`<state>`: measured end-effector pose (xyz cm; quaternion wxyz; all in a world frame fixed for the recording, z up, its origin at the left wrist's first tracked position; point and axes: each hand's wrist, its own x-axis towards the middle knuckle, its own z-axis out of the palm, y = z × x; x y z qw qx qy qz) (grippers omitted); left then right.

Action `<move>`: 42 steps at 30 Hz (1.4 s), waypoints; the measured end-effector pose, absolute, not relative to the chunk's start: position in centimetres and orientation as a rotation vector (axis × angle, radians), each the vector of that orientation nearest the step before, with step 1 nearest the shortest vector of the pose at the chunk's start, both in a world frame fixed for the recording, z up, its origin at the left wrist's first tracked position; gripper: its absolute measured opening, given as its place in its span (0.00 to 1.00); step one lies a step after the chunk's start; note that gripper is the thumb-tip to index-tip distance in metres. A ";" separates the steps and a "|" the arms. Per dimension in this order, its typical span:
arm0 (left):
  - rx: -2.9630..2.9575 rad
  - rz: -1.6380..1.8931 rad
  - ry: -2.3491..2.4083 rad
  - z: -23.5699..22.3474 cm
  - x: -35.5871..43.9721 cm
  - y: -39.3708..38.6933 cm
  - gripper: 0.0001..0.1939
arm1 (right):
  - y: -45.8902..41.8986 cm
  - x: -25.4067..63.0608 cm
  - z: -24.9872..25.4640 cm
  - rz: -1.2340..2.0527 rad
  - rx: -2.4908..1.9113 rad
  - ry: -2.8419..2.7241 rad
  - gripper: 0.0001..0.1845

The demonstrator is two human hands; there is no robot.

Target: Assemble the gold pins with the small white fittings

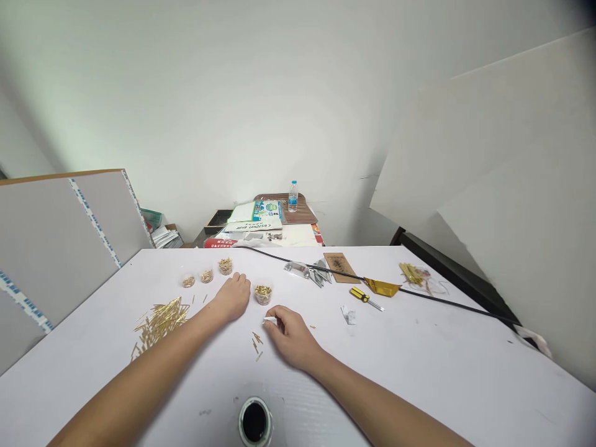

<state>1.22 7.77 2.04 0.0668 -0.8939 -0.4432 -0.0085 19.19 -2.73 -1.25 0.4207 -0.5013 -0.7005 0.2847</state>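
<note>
My left hand [234, 297] rests on the white table with its fingers curled, just left of a small clear cup [263, 295] of short gold-coloured metal parts. Its fingertips are hidden behind the knuckles, so whatever they may pinch does not show. Nearer to me, my right hand [292, 335] pinches a small white piece [270, 320] between thumb and forefinger. Several thin gold-coloured pins [256, 341] lie loose to the left of that hand. A large heap of similar pins [162, 320] spreads beyond my left forearm.
Small cups of gold parts [225, 267] stand at the back left. An open round jar [254, 422] with dark contents stands at the near edge. A yellow-and-black screwdriver [366, 298], a brown card [342, 268] and a black cable [451, 299] lie to the right.
</note>
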 end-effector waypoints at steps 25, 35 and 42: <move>-2.972 -1.355 -1.029 -0.3 0.3 -0.1 0.07 | -2.7 19.5 -1.5 0.757 -1.228 -1.711 0.11; -3.054 -1.371 -1.360 -0.3 0.2 0.0 0.08 | -2.8 19.6 -1.6 0.762 -1.225 -1.693 0.12; -3.079 -1.296 -1.477 -0.1 0.3 -0.2 0.19 | -2.9 19.6 -1.5 0.789 -1.231 -1.706 0.11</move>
